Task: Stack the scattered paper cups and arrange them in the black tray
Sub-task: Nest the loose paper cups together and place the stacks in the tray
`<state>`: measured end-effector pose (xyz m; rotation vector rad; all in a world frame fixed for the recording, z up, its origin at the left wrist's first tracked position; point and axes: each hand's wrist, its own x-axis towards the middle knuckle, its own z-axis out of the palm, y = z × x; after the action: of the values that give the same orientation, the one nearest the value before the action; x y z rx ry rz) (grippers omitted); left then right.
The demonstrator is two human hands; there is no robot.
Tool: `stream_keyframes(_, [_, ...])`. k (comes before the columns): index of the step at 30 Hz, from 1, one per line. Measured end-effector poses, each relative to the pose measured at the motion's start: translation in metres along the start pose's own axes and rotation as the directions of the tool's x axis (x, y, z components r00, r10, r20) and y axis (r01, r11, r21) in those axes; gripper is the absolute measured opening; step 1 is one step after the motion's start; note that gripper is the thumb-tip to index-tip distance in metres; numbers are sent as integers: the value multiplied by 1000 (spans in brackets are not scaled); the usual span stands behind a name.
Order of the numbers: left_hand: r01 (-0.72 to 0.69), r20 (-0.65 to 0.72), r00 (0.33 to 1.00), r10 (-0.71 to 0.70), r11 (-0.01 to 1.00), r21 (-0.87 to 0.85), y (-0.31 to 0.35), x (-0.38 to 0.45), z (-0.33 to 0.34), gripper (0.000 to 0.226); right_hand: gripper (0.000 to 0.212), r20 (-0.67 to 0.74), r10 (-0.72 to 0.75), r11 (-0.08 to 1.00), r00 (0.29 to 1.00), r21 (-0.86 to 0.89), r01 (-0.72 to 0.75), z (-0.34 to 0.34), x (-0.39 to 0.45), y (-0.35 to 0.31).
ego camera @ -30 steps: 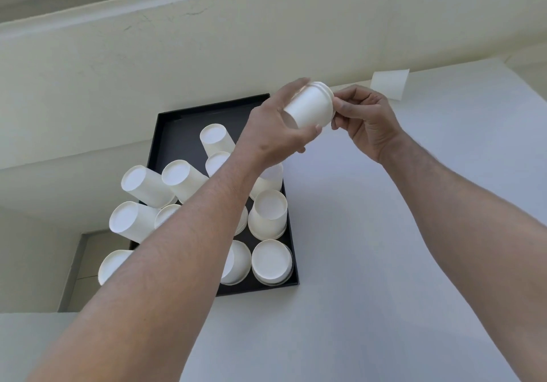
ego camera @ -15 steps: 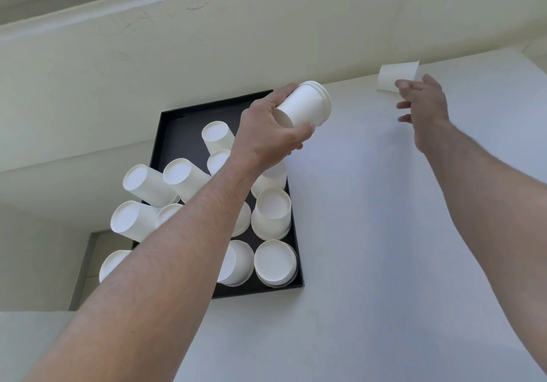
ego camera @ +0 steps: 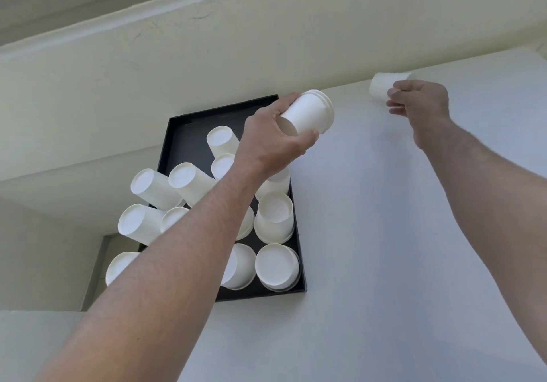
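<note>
The left forearm (ego camera: 183, 251) hides several cup stacks (ego camera: 276, 219) in the black tray (ego camera: 189, 133) and part of its near wall; the right hand (ego camera: 420, 106) covers much of the far lone cup (ego camera: 381, 86), so its grip cannot be judged; both arms are cut off by the near edge.

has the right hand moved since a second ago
Yes. The right hand left the cup stack and went right toward the wall, and now touches the lone cup.
</note>
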<state>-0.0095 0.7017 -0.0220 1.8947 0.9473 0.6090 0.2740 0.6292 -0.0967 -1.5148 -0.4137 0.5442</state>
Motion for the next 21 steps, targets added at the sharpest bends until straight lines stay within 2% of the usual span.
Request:
stream_keyframes(2, [6,-2,1000,-6,1000,-8,2,-1,1,73,21,-22,-61,987,998,148,64,0,-13,-3])
stream_keyframes(4, [17,-7,1000,-17,999,-30,8,-2,2,71,11,55,-70,964,996,261,54,-1,-28,-9])
stream_keyframes(8, [45,-20,999,-46,996,-78,25,-6,2,66,16,196,-89,926,977,377,8,-1,-54,-26])
stream_keyframes(13, [71,6,998,-70,989,-128,47,-12,-4,70,19,302,-73,919,951,390,-53,1,-85,-43])
stream_keyframes(21, [141,61,989,-132,971,-191,54,-36,-31,77,15,253,-57,921,966,387,-47,21,-120,-61])
